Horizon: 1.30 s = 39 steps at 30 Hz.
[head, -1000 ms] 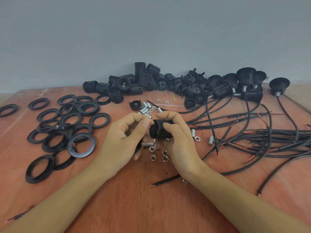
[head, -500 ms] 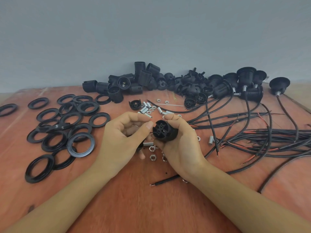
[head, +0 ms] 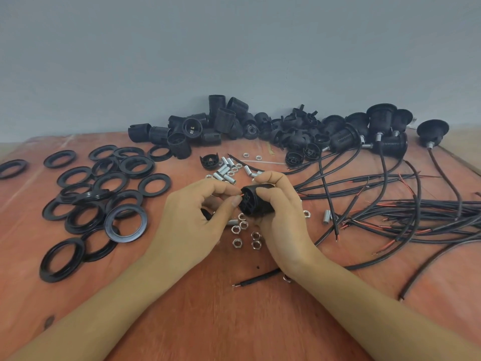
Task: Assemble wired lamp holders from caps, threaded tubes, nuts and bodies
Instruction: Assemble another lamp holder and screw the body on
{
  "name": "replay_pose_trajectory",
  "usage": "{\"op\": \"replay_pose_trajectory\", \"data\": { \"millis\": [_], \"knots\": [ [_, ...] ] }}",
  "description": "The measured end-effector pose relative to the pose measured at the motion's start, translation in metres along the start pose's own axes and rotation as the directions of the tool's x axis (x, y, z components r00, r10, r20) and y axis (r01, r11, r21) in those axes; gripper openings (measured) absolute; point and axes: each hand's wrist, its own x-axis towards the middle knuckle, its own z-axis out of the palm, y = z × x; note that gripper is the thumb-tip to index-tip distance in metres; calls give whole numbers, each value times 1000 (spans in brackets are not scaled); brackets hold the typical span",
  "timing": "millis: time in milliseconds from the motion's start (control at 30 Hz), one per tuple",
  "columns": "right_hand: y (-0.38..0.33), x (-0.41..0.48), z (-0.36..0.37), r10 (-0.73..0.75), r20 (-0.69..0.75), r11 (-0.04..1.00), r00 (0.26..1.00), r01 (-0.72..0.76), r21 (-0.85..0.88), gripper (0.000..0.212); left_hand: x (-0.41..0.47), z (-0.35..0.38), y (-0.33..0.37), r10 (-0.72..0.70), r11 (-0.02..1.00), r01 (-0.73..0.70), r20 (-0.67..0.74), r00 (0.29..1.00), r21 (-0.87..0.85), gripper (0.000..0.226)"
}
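The left hand (head: 197, 220) pinches what looks like a red wire end (head: 242, 195) at the face of the lamp holder body (head: 256, 204), gripped mid-scene by the right hand (head: 282, 220). Feeding it in squarely should help. Rings (head: 125, 225) lie left, loose nuts (head: 243, 225) just beneath, and tangled wires (head: 390, 212) right, likely to snag.

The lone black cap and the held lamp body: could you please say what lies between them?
Loose threaded tubes and a few nuts lie there, per the head view.
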Motion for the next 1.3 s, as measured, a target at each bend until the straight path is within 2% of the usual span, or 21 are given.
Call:
{"op": "replay_pose_trajectory", "data": {
  "millis": [133, 267, 333, 400, 833, 1033, 1200, 1300],
  "knots": [
    [0, -2, 2, -82, 29, 994, 996, 84, -73, 17, 1, -2, -2, -28, 999, 28, 0, 1000, -34, 12],
    [1, -4, 2, -105, 37, 985, 994, 109, -132, 15, 1, -2, 0, 69, 997, -69, 2, 998, 40, 19],
    [0, -4, 3, -115, 35, 981, 993, 119, -151, 15, 1, -2, -1, 101, 993, -100, -8, 995, 65, 15],
    [0, -4, 4, -117, 31, 980, 993, 120, -160, 15, 1, -2, 0, 131, 988, -129, -17, 991, 88, 8],
    [-1, -5, 4, -47, -2, 994, 999, 46, -99, 9, 1, -1, 0, 175, 980, -172, -18, 984, 99, 10],
    [-2, -5, 5, -108, 17, 974, 994, 109, -200, 22, 2, -3, -1, 196, 974, -196, 6, 980, 112, 8],
    [-1, -8, 4, -160, 73, 932, 984, 175, -318, 9, 2, -3, -5, 242, 956, -242, 19, 970, 168, 8],
    [1, -8, 4, -166, 79, 906, 983, 184, -380, 14, 2, -3, -4, 225, 963, -222, 0, 974, 154, 9]
  ]
}}
